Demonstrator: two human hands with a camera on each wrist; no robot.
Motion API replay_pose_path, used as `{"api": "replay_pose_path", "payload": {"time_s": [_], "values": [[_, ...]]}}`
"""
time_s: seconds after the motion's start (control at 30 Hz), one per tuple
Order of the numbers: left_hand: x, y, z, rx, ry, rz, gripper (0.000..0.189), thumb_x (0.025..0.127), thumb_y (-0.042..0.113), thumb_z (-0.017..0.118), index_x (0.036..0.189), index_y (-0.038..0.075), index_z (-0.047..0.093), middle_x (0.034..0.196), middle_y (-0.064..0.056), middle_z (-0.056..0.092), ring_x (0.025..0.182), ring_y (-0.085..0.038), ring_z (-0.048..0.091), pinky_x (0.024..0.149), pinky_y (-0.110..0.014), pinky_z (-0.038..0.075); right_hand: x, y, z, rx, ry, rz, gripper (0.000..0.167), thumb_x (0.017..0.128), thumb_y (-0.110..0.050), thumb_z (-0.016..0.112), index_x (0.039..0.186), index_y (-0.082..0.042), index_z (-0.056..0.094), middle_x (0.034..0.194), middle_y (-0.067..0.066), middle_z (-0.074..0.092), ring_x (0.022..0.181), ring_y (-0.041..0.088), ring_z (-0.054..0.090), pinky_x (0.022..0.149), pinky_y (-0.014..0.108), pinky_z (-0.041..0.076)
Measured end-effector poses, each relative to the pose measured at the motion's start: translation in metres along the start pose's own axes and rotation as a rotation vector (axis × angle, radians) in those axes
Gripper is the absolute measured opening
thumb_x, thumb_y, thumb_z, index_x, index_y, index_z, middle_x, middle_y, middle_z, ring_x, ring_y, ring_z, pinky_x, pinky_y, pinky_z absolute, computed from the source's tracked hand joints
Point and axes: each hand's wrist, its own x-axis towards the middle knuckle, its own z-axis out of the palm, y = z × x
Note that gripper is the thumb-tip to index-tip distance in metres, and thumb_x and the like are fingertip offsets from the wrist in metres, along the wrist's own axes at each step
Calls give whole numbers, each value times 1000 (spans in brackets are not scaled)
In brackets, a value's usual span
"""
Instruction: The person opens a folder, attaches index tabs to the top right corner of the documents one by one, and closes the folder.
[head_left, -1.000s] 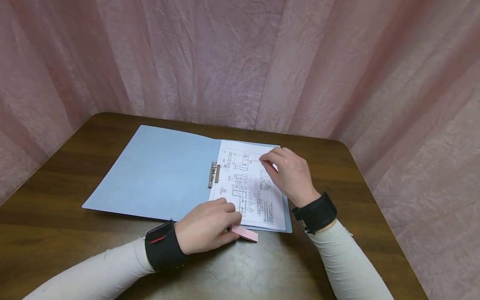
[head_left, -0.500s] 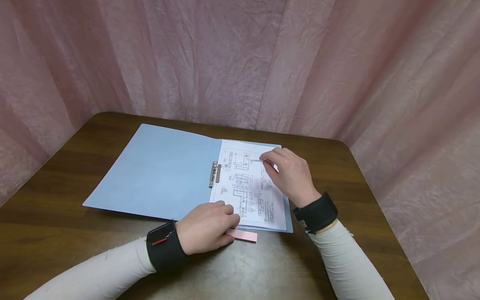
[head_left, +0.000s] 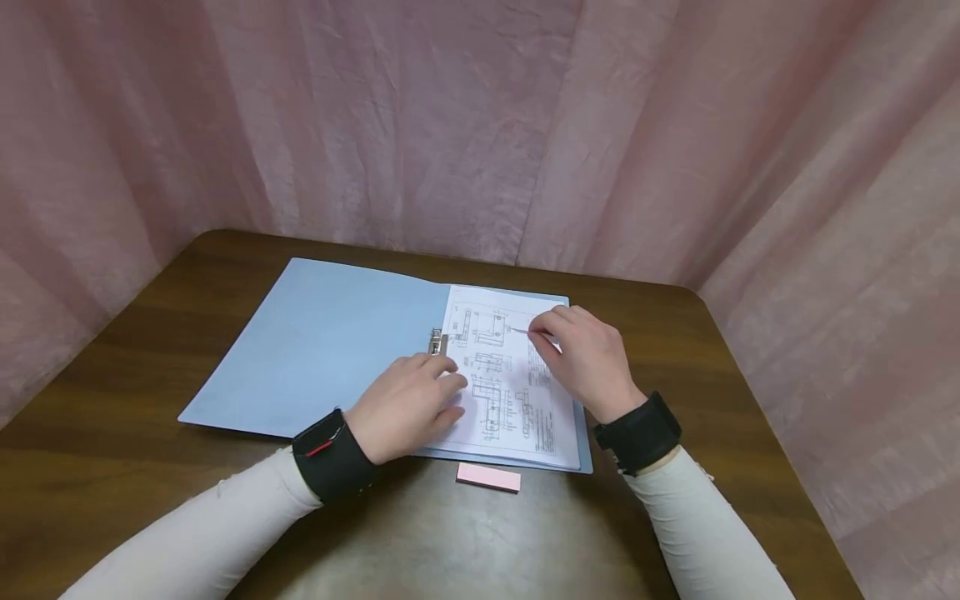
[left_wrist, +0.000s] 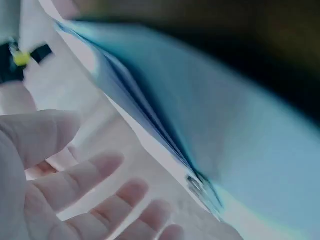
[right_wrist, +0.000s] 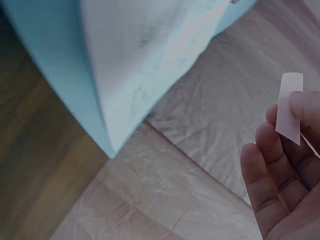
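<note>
A light blue folder (head_left: 322, 342) lies open on the table, its right side bearing sheets of printed drawings (head_left: 558, 408). My left hand (head_left: 405, 407) hovers over or rests on the folder by the metal clip (head_left: 437, 342), partly covering it; its fingers are apart and hold nothing. Above the upper right of the top sheet, my right hand (head_left: 588, 358) pinches a thin pink sticky note (right_wrist: 289, 107) between thumb and fingers. A narrow pink sticky-note pad (head_left: 487, 477) lies on the table just in front of the folder's near edge, touched by neither hand.
The brown wooden table (head_left: 652, 333) has rounded far corners. Pink curtains (head_left: 420, 133) hang behind it and along the right side.
My left hand has let go of the sticky-note pad and moved up and away over the folder by the clip. The right hand keeps its pinch on the sticky note, nearly in place.
</note>
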Motion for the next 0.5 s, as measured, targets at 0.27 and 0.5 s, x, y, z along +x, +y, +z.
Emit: {"api": "replay_pose_path", "payload": {"time_s": [0.27,0.5], "values": [[7,-11,6,49,-109,-73,56,99,33,84,144,1,69,152,-22,62,140,-41,59,114,-54,51,-4,19,3,-35,-42,-40,18,95,-9,88,112,-14,83,101,3,79,87,21,65,70,36,57],[6,-10,7,26,-174,-92,58,100,33,83,146,0,67,155,-24,59,134,-41,65,107,-55,56,-1,47,4,-90,-61,-20,14,98,-9,85,111,-12,83,103,6,78,90,25,68,73,40,61]]}}
